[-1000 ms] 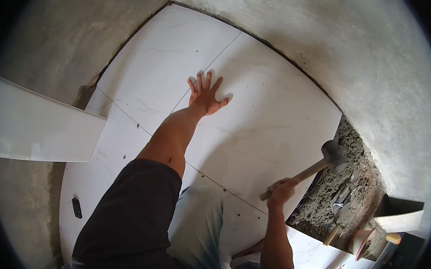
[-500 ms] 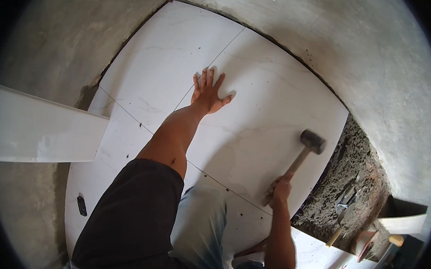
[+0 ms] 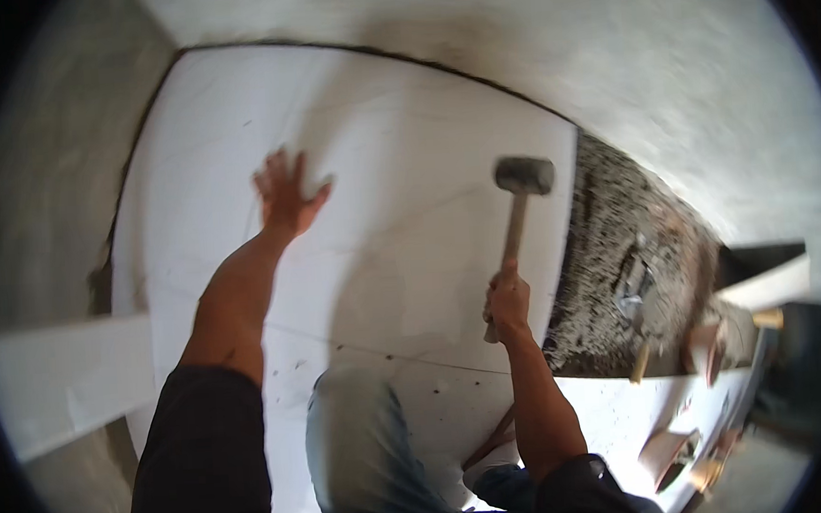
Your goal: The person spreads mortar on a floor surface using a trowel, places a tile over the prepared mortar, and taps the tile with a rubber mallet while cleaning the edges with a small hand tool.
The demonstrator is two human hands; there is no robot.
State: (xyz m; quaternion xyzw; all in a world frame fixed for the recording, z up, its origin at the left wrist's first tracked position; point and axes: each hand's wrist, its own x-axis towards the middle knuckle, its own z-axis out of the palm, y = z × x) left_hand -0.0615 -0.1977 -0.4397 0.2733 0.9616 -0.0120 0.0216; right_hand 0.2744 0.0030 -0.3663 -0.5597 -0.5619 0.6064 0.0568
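Observation:
My left hand (image 3: 289,193) lies on a large white floor tile (image 3: 411,266), fingers spread and nothing in them. Faint grey veins run through the tile. In my right hand (image 3: 507,302) is the wooden handle of a rubber mallet (image 3: 524,176), with my fingers wrapped round its lower part. The mallet's dark head is over the tile near its right edge; I cannot tell if it touches. Motion blur softens the tile and both hands.
Rough grey mortar (image 3: 598,245) borders the tile on the right, with a trowel (image 3: 633,290) lying on it. Plastered walls rise at the back and left. A white tile piece (image 3: 70,381) juts in from the left. A dark container (image 3: 759,268) stands by the right wall.
The view has swung, so the floor and walls appear turned. My left hand stays spread on the tile. My right hand still grips the mallet, whose handle now points more straight ahead in view.

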